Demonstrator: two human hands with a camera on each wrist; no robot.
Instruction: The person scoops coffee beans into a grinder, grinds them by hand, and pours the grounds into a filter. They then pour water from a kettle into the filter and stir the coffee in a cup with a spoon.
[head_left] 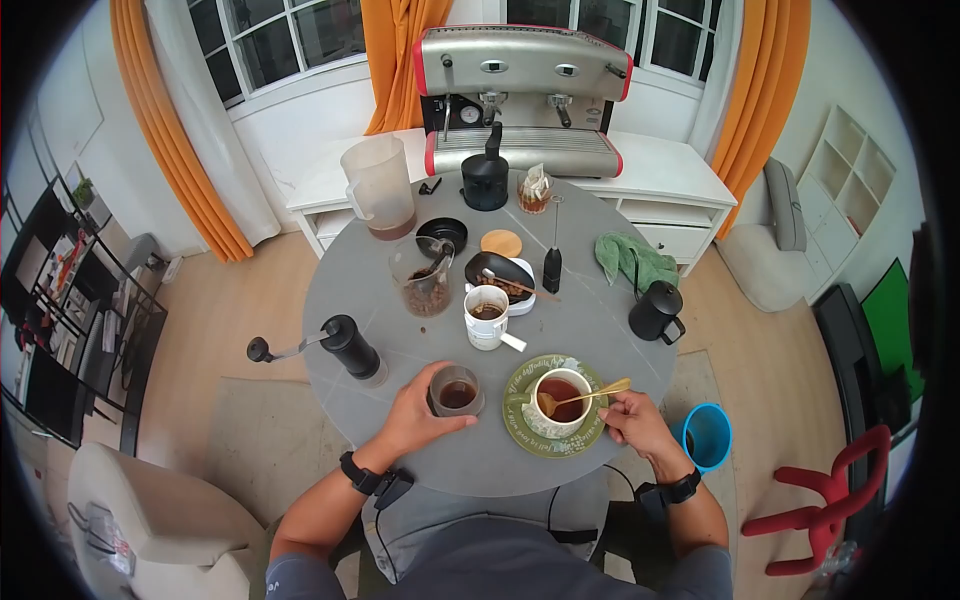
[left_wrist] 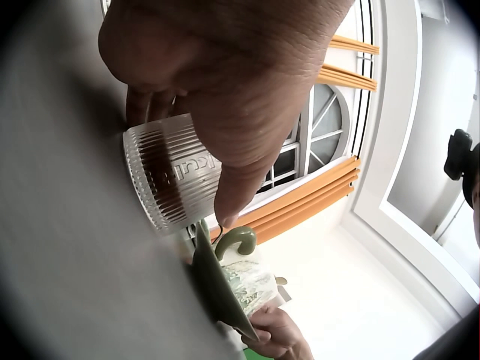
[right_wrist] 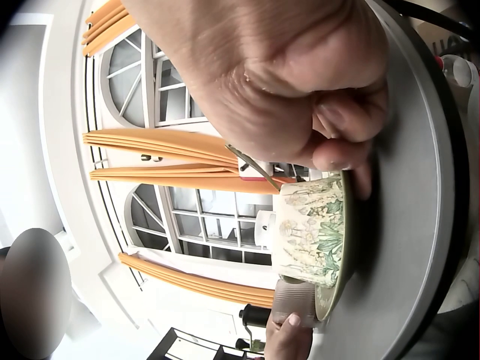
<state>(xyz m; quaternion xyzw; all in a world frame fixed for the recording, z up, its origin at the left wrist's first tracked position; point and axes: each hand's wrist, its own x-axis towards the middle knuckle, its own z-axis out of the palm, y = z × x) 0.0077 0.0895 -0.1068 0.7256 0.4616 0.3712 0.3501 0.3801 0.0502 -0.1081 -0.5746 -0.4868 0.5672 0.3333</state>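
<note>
My left hand (head_left: 410, 415) is wrapped around a ribbed clear glass (left_wrist: 174, 169) with dark brown liquid in it, standing on the grey round table. To its right, a green saucer (head_left: 522, 438) with lettering on its rim carries a floral cup (right_wrist: 309, 234) with a green handle. Reddish-brown liquid fills much of the cup, and a gold spoon (head_left: 612, 388) leans in it, its handle pointing right. At the saucer's right edge, my right hand (head_left: 642, 422) pinches the rim between thumb and fingers, below the spoon's handle. In the right wrist view the curled fingers partly cover that rim.
Beyond the hands stand a white dripper cup (head_left: 486, 322), a hand grinder (head_left: 350, 345), a pitcher with beans (head_left: 425, 290), a black scoop (head_left: 500, 272), a frother (head_left: 552, 270), and a black kettle (head_left: 657, 312). A blue bin (head_left: 708, 438) is beside the table; an espresso machine (head_left: 522, 90) stands behind.
</note>
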